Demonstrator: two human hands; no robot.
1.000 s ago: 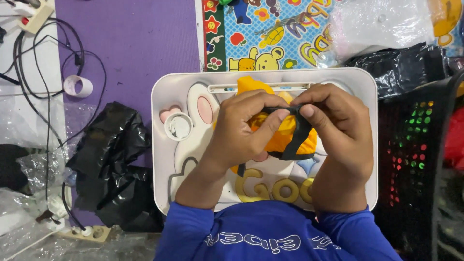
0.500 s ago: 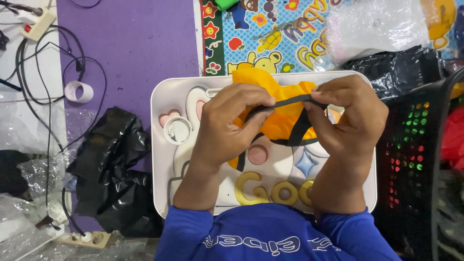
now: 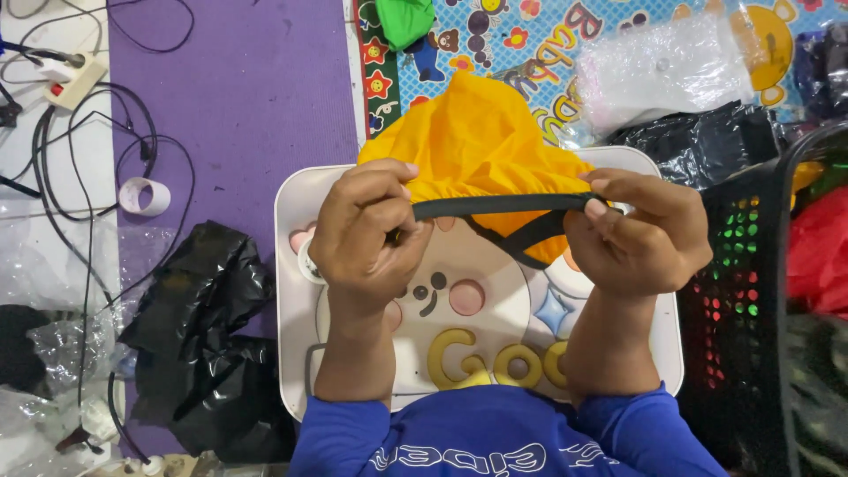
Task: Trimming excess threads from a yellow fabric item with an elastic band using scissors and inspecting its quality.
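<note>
Orange fabric (image 3: 481,132), bunched a second ago, now hangs spread above the white tray (image 3: 296,291), its black elastic band (image 3: 495,206) stretched taut between the left hand (image 3: 371,234) and right hand (image 3: 640,234), both pinching it.

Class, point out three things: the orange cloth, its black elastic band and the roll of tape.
orange cloth (image 3: 481,132), head view, middle of the bunched fabric.
black elastic band (image 3: 495,206), head view, stretched span between the hands.
roll of tape (image 3: 146,196), head view, its white rim.

I see left hand (image 3: 371,234) and right hand (image 3: 640,234) stretching black elastic band (image 3: 495,206) of orange fabric piece (image 3: 477,141), possibly cap, above white cartoon-printed tray (image 3: 291,265).
</note>
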